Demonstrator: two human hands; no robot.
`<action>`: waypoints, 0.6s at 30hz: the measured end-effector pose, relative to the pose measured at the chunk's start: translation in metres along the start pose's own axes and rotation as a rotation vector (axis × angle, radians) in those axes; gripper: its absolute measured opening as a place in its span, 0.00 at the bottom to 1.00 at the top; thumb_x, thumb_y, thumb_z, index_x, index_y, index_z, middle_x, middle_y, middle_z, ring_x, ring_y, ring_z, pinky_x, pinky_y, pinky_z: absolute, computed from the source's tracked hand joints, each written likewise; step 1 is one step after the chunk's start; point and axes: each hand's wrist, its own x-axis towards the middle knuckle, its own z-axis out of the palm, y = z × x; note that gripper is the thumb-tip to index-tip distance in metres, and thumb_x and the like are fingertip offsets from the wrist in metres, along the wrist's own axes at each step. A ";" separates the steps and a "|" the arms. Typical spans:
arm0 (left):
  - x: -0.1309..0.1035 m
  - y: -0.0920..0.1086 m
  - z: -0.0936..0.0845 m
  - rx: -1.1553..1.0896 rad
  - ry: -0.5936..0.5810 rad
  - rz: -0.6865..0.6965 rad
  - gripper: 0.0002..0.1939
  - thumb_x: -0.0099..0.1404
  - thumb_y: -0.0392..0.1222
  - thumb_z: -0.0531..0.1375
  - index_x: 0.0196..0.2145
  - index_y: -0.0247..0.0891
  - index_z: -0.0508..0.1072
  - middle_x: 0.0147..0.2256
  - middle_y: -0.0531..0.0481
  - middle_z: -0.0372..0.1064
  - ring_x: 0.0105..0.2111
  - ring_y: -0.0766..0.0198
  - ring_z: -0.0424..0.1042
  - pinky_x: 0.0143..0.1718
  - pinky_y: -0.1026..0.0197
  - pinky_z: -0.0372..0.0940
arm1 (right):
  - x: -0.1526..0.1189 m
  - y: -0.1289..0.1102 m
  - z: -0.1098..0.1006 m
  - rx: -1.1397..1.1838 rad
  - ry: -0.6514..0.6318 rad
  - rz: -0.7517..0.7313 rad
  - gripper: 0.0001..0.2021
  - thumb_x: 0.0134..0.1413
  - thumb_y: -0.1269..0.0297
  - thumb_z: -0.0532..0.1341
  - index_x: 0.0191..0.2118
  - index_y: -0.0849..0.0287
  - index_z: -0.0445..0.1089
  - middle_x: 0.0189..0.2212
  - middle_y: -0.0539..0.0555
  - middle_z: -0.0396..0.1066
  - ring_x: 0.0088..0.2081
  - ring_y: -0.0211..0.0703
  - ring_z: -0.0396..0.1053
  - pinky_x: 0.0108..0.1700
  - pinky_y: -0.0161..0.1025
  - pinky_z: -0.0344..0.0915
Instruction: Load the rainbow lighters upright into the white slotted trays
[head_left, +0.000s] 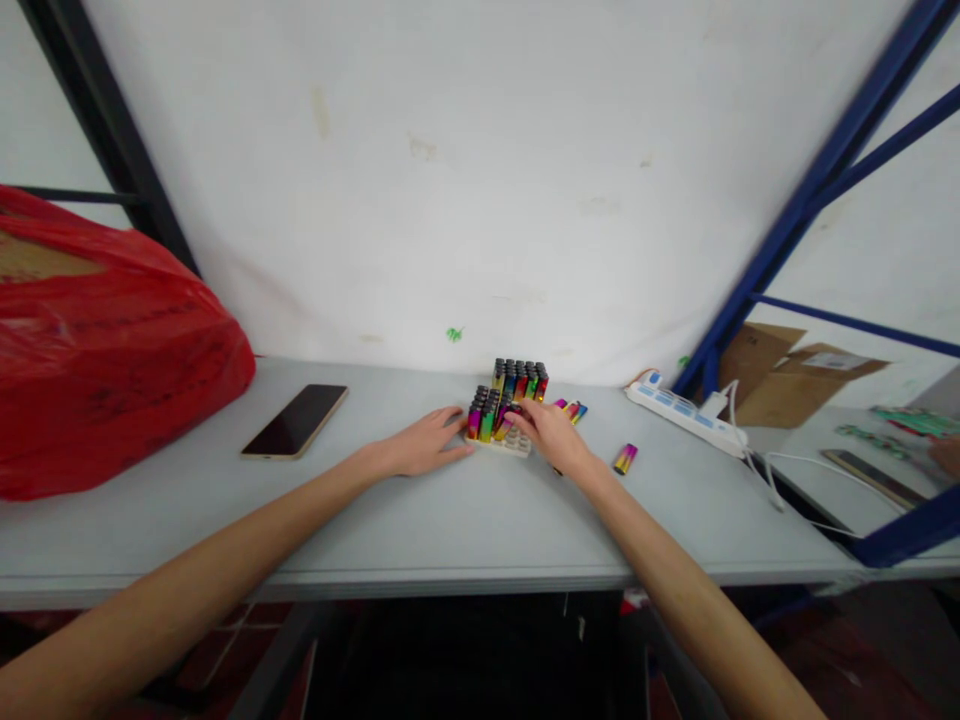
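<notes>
A white holder tray [499,446] with several round slots stands near the wall. In its left part are several upright shiny lighters [486,417] with black tops and rainbow-coloured bodies. My left hand [426,443] lies at the tray's left side, its fingers apart and the tips close against the edge. Over the tray's right part, my right hand [551,432] pinches a tilted lighter [504,424] of purple and yellow; its lower end is by the slots. Bare slots show in front of my right fingers. Just behind stands a second group of upright lighters [520,378].
Loose lighters [576,411] lie right of my right hand, and a single lighter [625,459] lies farther right. A white power strip [686,418] with cables is at the right. On the left are a phone [295,421] and a red plastic bag [112,350].
</notes>
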 end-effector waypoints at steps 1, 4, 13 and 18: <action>0.000 0.000 0.000 0.001 -0.001 -0.007 0.33 0.79 0.64 0.49 0.66 0.35 0.65 0.69 0.32 0.61 0.68 0.41 0.62 0.71 0.42 0.57 | 0.000 0.000 0.000 -0.012 0.002 0.006 0.16 0.77 0.52 0.56 0.40 0.57 0.71 0.33 0.55 0.78 0.34 0.45 0.74 0.37 0.37 0.60; 0.000 0.000 0.000 0.004 -0.003 -0.015 0.32 0.79 0.64 0.49 0.66 0.36 0.65 0.69 0.33 0.61 0.69 0.42 0.62 0.71 0.43 0.56 | -0.001 -0.004 -0.002 -0.058 -0.011 0.007 0.17 0.77 0.51 0.55 0.41 0.57 0.71 0.34 0.56 0.79 0.35 0.45 0.75 0.36 0.36 0.59; 0.000 0.001 -0.001 0.021 -0.010 0.001 0.32 0.80 0.65 0.47 0.65 0.36 0.64 0.69 0.34 0.60 0.69 0.45 0.61 0.71 0.46 0.55 | -0.002 -0.033 -0.019 -0.233 -0.133 0.120 0.26 0.73 0.38 0.51 0.43 0.54 0.75 0.37 0.60 0.81 0.38 0.50 0.78 0.35 0.37 0.60; 0.000 0.001 -0.002 0.014 -0.023 -0.003 0.32 0.80 0.63 0.48 0.65 0.34 0.65 0.69 0.32 0.60 0.69 0.44 0.61 0.71 0.46 0.55 | -0.011 0.005 -0.053 -0.335 -0.075 0.479 0.29 0.76 0.41 0.45 0.48 0.56 0.76 0.39 0.65 0.80 0.44 0.54 0.79 0.44 0.42 0.66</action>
